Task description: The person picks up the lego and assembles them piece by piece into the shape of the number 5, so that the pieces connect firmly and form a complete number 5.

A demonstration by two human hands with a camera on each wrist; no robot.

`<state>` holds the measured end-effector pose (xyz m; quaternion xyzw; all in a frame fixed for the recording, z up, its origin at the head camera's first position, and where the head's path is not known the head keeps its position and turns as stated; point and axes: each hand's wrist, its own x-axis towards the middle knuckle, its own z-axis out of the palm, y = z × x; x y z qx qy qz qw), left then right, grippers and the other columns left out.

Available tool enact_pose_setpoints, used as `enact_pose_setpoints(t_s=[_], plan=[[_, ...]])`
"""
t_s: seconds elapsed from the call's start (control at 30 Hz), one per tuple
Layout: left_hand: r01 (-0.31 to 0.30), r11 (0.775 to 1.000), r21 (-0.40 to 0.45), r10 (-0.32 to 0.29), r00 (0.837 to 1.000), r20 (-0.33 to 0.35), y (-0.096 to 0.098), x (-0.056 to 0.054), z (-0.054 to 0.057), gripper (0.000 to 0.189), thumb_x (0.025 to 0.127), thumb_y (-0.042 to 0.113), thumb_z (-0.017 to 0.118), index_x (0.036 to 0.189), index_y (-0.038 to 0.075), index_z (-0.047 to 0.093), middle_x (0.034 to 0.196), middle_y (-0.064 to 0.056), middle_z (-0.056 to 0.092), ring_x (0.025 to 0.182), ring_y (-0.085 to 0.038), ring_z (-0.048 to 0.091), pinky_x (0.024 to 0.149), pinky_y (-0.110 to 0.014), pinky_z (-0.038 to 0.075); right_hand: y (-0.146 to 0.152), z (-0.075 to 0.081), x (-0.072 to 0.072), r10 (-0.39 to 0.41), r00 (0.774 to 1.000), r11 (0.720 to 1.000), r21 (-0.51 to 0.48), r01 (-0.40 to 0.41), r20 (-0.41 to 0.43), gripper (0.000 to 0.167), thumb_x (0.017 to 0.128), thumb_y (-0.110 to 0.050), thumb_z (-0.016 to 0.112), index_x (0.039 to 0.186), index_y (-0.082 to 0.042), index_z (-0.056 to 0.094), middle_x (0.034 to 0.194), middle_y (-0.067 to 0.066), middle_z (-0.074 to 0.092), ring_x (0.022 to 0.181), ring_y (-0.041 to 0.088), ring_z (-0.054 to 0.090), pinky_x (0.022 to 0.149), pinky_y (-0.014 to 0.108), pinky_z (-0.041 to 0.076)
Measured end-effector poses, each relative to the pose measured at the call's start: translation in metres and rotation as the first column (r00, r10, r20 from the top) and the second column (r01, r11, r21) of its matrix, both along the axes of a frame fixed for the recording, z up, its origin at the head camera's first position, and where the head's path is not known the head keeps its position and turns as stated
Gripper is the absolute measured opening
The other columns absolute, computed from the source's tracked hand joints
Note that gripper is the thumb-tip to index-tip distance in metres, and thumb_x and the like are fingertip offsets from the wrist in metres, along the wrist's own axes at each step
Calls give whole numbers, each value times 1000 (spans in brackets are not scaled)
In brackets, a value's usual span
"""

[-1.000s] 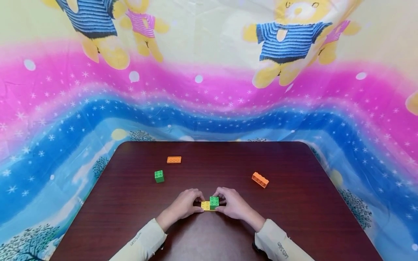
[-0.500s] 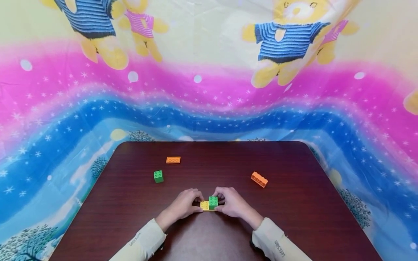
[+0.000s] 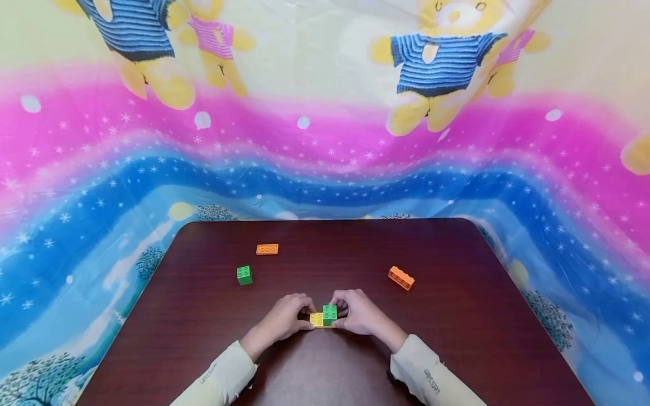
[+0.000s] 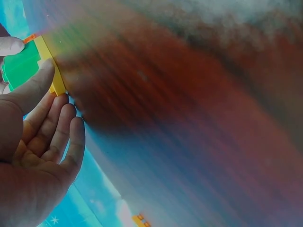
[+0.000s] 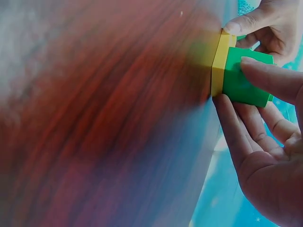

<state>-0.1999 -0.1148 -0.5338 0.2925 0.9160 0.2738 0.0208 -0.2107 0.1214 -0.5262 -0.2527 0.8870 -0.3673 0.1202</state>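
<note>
Near the front middle of the table, a yellow toy building plate (image 3: pixel 316 320) lies flat with a green building block (image 3: pixel 329 314) on its right half. My left hand (image 3: pixel 285 320) pinches the plate's left end between thumb and fingers; the left wrist view shows the thumb on the yellow plate (image 4: pixel 58 84). My right hand (image 3: pixel 361 314) holds the green block, its thumb on the near side in the right wrist view, where the yellow plate (image 5: pixel 219 66) shows beneath the green block (image 5: pixel 236 87). Fingers hide the plate's right end.
On the dark wooden table (image 3: pixel 325 366), a second green block (image 3: pixel 244 275) stands at the left. Behind it lies a flat orange plate (image 3: pixel 267 249). An orange brick (image 3: pixel 401 278) lies on its side at the right. A patterned cloth (image 3: pixel 325 141) hangs behind the table.
The whole scene has shifted slightly left in the head view. Both hands keep their hold on the yellow plate and green block, with no other visible change.
</note>
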Motion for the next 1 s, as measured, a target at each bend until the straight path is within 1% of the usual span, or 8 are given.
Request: enact_pose_setpoints(t_s=[0.23,0.47,0.57,0.7,0.83,1.0], plan=[[-3,1000,-3,3,1000,-2,-1,1,-1,23,80,20,91,94,14,74,88,3,67,82,-10,61,74,-25,52,-2,-1,1,3,1000,1000,25,-2,-7,29,79,-6,89,96,-20,70,91,-6,70,84,8,70,76,23,59],[-2,1000,4,2,1000,8,0,0,2,23,80,19,91,95,13,75,88,2,68,82,-13,63,74,-26,53,0,-1,0,3,1000,1000,17,-3,-19,28,80,-6,89,97,-18,70,93,-2,71,86,11,71,77,25,60],[-1,1000,9,1,1000,11,0,0,2,23,80,18,90,95,13,75,89,1,68,83,-14,64,75,-25,53,0,-1,-1,-4,1000,1000,17,5,-8,28,80,-6,89,97,-19,70,93,-3,70,86,9,71,77,23,60],[3,1000,12,-3,1000,11,0,0,3,23,80,18,90,95,12,74,90,0,69,84,-16,65,75,-26,54,0,1,0,-13,1000,1000,14,13,2,28,80,-8,89,97,-20,70,94,-4,70,86,9,71,78,24,60],[3,1000,13,-3,1000,8,-1,0,4,23,80,17,91,95,12,74,89,-1,69,84,-17,65,75,-26,54,-1,1,1,-18,1000,1000,1,18,14,27,81,-9,89,98,-20,71,94,-3,70,87,11,73,79,28,62],[6,1000,15,-6,1000,11,0,1,4,23,80,17,91,95,12,75,89,0,69,83,-16,65,75,-26,54,1,1,3,-27,999,1000,2,27,21,27,81,-9,89,99,-21,71,95,-4,70,89,12,73,80,27,61]])
